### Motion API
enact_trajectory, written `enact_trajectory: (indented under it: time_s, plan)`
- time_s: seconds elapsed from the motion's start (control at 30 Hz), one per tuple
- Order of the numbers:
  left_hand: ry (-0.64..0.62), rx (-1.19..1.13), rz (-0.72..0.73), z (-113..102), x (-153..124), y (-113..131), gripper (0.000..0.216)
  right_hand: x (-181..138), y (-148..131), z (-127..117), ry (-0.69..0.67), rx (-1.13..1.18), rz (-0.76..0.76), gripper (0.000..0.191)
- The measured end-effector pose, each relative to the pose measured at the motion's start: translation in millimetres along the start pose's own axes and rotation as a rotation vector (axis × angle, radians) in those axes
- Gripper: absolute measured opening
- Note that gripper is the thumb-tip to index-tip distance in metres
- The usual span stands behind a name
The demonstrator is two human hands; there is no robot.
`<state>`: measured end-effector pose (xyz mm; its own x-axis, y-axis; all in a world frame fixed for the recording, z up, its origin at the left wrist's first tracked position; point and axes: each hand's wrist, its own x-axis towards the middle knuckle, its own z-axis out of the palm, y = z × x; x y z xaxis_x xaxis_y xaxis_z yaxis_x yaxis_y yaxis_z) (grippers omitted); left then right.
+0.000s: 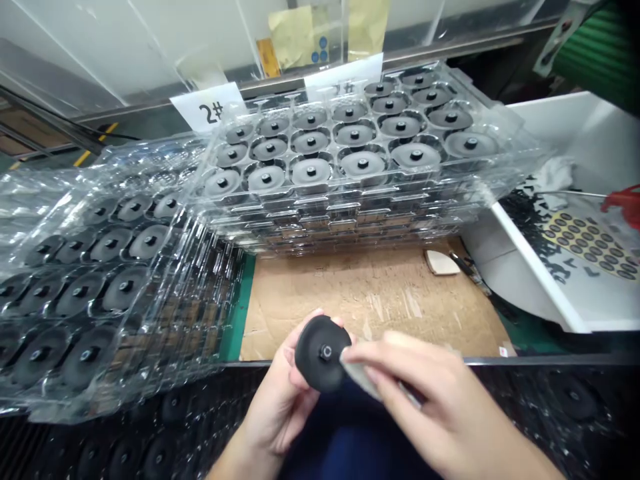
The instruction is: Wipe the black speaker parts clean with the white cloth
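My left hand [280, 400] grips a round black disc part [313, 363] by its rim, with the short central stem facing up. My right hand [430, 387] pinches a folded white wiping cloth [364, 381] at the disc's right edge. A dark, slim object shows under the right-hand fingers, too hidden to name. Both hands are above the near edge of a cardboard sheet [330, 293]. Behind them, a stack of clear plastic trays [320, 197] carries rows of similar black discs [363, 164].
More clear trays of discs [125, 287] stand at the left. At right, a white bin [530, 267] holds black scraps and a yellow sheet of oval stickers [590, 243]. A white pad [442, 263] and a knife-like tool [470, 272] lie on the cardboard. A "2#" paper sign [209, 108] stands behind.
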<state>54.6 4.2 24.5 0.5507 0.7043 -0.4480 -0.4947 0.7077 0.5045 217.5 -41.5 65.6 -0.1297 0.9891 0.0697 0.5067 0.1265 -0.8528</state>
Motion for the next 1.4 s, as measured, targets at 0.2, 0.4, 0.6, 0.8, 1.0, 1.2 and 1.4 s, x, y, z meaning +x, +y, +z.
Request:
enact_trajectory:
  time_s: [0.2, 0.4, 0.6, 0.8, 1.0, 1.2, 1.4]
  plan:
    - [-0.017, -0.028, -0.131, 3.3, -7.4, 0.0, 0.053, 24.7, -7.2, 11.3, 0.099, -0.159, -0.41, 0.028]
    - [-0.123, -0.174, -0.191, -26.9, -19.9, 3.9, 0.047, 42.4, 15.9, 16.1, 0.014, -0.229, -0.171, 0.03]
    - [-0.238, -0.34, -0.176, -46.4, -29.1, 7.8, 0.054, 33.0, 85.9, 74.7, 0.032, -0.181, 0.052, 0.027]
    - [-0.313, -0.32, -0.141, -54.0, -32.9, 16.0, 0.057, 29.1, 79.3, 76.7, 0.152, -0.182, 0.166, 0.026]
    - [-0.159, 0.278, 0.339, -65.1, -35.9, 27.0, 0.076, 32.9, 41.0, 71.0, 0.126, -0.077, 0.152, 0.02]
    - [-0.014, 1.06, 0.622, -71.7, -38.8, 31.0, 0.109, 28.8, 19.8, 70.9, 0.174, 0.098, 0.072, 0.02]
    - [-0.089, 1.089, 0.655, -69.9, -34.7, 33.7, 0.113, 34.1, -2.4, 59.5, -0.03, 0.287, 0.166, 0.016]
